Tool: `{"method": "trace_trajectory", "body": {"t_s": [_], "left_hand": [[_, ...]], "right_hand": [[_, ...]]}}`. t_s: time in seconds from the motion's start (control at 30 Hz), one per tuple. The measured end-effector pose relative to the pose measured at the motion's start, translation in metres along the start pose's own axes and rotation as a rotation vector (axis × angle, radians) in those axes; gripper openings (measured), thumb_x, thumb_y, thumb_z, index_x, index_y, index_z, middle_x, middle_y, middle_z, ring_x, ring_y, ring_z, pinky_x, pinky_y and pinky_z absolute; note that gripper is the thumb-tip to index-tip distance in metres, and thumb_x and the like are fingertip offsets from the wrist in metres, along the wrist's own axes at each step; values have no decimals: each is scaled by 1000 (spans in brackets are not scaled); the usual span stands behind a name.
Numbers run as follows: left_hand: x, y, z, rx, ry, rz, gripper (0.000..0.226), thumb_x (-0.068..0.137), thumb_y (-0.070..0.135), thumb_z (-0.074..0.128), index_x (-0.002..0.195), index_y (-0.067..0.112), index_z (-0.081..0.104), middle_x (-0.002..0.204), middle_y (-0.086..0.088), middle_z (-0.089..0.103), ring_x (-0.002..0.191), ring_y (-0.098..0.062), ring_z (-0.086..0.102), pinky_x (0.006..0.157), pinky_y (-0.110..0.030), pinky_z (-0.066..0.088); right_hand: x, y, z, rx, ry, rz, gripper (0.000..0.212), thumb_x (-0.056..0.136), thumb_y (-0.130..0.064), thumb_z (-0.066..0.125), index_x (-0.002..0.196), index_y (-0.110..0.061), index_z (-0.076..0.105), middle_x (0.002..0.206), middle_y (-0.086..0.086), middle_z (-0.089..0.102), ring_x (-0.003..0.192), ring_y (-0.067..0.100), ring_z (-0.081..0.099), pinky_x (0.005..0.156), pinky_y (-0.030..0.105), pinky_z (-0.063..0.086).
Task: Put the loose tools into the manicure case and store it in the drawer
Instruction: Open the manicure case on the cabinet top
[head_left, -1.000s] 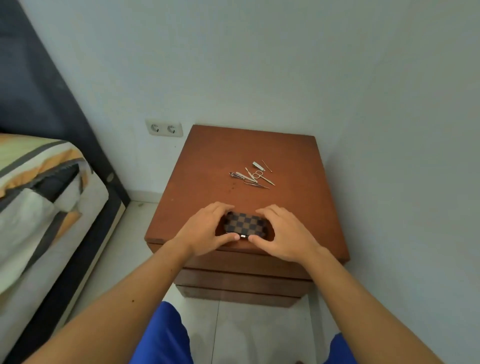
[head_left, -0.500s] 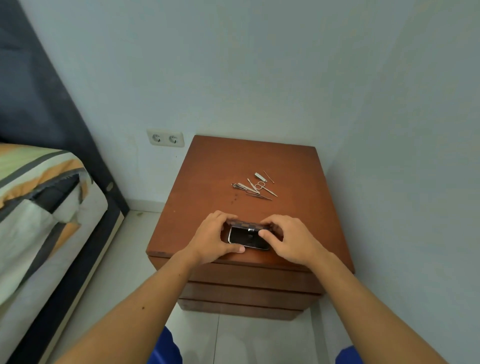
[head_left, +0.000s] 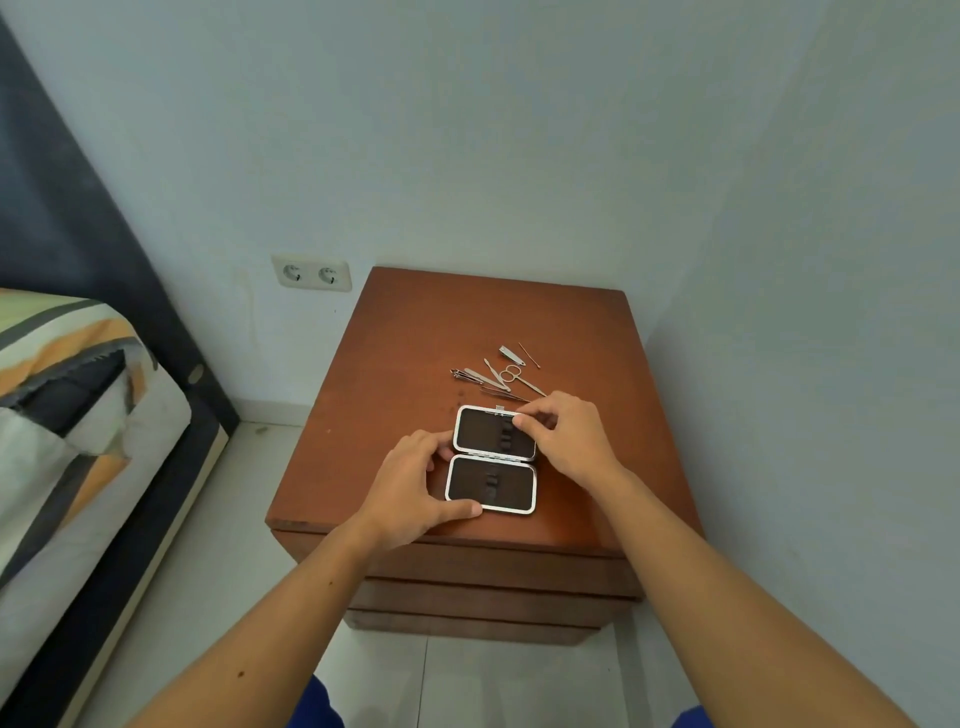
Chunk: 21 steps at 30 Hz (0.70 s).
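Observation:
The manicure case (head_left: 492, 460) lies opened flat on the brown nightstand (head_left: 415, 332), two dark halves with silver rims and empty elastic loops. My left hand (head_left: 410, 488) grips the near half at its left edge, thumb along the front rim. My right hand (head_left: 563, 441) pinches the far half's right upper corner. Several loose metal tools (head_left: 498, 374), among them small scissors, a clipper and thin sticks, lie just beyond the case. The nightstand's drawer fronts (head_left: 493, 577) below the top are closed.
A bed (head_left: 78, 426) with striped bedding stands at the left, past a dark headboard. A double wall socket (head_left: 311, 273) sits left of the nightstand. Walls close in behind and to the right. White floor tiles (head_left: 208, 545) lie between bed and nightstand.
The closed checkered case was opened: its lid swung away from me and now both halves lie flat. My right hand moved up with the far half. The tools have not moved.

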<state>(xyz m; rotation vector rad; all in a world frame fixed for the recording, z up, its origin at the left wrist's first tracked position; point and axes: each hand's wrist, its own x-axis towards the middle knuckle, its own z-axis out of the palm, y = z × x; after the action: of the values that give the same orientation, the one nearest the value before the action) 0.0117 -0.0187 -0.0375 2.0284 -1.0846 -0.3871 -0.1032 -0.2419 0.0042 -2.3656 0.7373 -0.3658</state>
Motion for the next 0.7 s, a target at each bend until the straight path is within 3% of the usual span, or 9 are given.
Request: {"method": "trace_trajectory", "body": {"t_s": [0.07,0.17,0.3,0.4,0.57,0.7], "left_hand": [[0,-2,0,-4,1,5,90,58,57,92,137,46,50,107,19,54,98,-5,49,86,-23,44],[-1,-5,-1,-10,-18,19,101,55,70,82,144,36,52,109,22,53,99,-3,49,90,-23,44],[3,-4,-4,13,-84,7,101,61,59,91,148,29,51,114,19,54,101,-4,50,94,-26,45],[15,-4,-17,39,-181,-2,86,72,41,93,147,28,53,120,14,55,102,-9,51,91,-22,44],[39,-10,-44,150,-219,20,49,82,39,86,128,40,69,120,17,63,104,-10,52,95,-34,40],[53,-17,-54,68,-282,6,39,86,27,84,115,49,71,111,15,67,97,-10,57,90,-29,46]], "right_hand": [[4,4,7,-21,-10,5,16,92,-31,78,106,-26,84,95,-3,68,81,10,59,75,28,47],[4,9,13,-18,-10,3,14,90,-29,81,103,-25,85,97,-5,66,76,6,55,68,20,41],[2,15,12,-9,-8,-7,12,90,-27,81,101,-25,84,97,-6,67,77,8,57,71,25,46],[-4,18,8,-25,-6,-15,9,91,-24,79,99,-23,83,92,-9,65,74,6,58,70,24,46],[-34,31,-1,-5,16,18,6,87,-24,83,92,-23,80,83,-9,66,69,8,59,67,22,45],[-64,29,0,45,17,-10,13,80,-29,89,88,-29,78,78,-10,67,65,8,59,64,17,45]]}}
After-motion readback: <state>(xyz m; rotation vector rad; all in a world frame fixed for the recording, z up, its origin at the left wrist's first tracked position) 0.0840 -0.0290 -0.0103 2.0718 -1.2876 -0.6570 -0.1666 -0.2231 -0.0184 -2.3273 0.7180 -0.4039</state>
